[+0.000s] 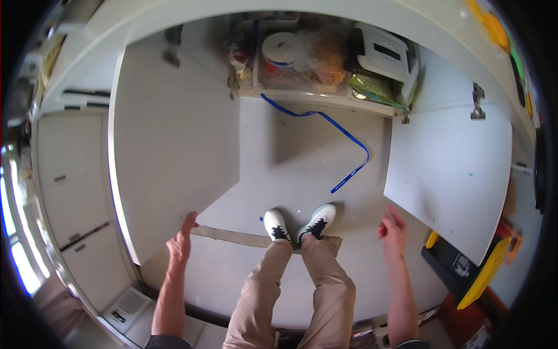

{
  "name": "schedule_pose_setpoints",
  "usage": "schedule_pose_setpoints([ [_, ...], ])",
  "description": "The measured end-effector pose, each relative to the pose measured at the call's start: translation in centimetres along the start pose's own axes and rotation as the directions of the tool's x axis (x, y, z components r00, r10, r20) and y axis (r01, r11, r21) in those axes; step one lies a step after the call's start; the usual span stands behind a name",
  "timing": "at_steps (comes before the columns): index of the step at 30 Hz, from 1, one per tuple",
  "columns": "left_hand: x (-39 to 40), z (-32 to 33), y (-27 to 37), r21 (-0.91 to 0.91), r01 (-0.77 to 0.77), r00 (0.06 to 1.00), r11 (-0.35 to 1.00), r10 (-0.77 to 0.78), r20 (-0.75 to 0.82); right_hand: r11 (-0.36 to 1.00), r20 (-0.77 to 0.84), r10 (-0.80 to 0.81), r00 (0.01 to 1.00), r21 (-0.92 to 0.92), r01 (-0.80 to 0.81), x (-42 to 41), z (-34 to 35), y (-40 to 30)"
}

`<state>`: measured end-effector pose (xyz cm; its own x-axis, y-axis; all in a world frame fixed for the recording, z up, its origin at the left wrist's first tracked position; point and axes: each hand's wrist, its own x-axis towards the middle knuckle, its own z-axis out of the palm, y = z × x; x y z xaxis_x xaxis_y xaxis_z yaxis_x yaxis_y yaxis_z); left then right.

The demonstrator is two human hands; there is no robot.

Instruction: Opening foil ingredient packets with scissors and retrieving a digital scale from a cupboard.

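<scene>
My left hand (181,242) is at the free edge of the left white cabinet door (178,135), one finger against it; whether it grips the edge is unclear. My right hand (393,224) is beside the lower corner of the right white cabinet door (449,165), fingers partly curled and nothing visible in them. Between the swung-out doors, a low cabinet compartment holds a round tub with a white lid (279,48), a clear plastic bag with orange-brown contents (329,65), a white plastic container (383,54) and a green packet (377,90). A blue strap (344,131) trails from it onto the floor.
My white shoes (275,224) stand on the pale floor (301,174), by a long pale strip (235,235) lying crosswise. A black-and-yellow case (457,266) is under the right door. White drawers (72,174) line the left side. The countertop edge (305,6) overhangs the compartment.
</scene>
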<state>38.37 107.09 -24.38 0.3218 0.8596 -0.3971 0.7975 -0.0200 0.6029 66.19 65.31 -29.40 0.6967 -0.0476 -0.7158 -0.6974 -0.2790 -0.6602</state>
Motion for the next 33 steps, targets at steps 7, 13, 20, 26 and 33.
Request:
schedule_pose_setpoints([
  [7,2.3,-0.9,-4.1,-0.119,-0.01,0.998,0.993,0.002,-0.068,0.952,0.485,-0.044,0.874,-0.244,0.183,-4.3,16.5,4.7],
  [13,3.3,-1.7,-5.5,-0.208,-0.008,0.979,0.978,-0.035,-0.201,0.845,0.64,0.111,0.76,-0.463,0.266,-6.6,19.9,10.0],
  [20,3.5,-0.8,-5.6,-0.246,-0.011,0.985,0.969,-0.033,-0.172,0.882,0.566,0.132,0.814,-0.441,0.164,-3.3,17.7,8.8],
  [26,4.6,-1.6,-7.3,-0.229,-0.054,0.976,0.972,0.003,-0.218,0.869,0.517,0.116,0.848,-0.467,0.166,-1.9,16.4,7.2],
  [33,5.0,-1.5,-8.8,-0.244,-0.103,0.959,0.964,0.031,-0.282,0.888,0.482,0.116,0.869,-0.443,0.126,-1.2,15.9,7.8],
])
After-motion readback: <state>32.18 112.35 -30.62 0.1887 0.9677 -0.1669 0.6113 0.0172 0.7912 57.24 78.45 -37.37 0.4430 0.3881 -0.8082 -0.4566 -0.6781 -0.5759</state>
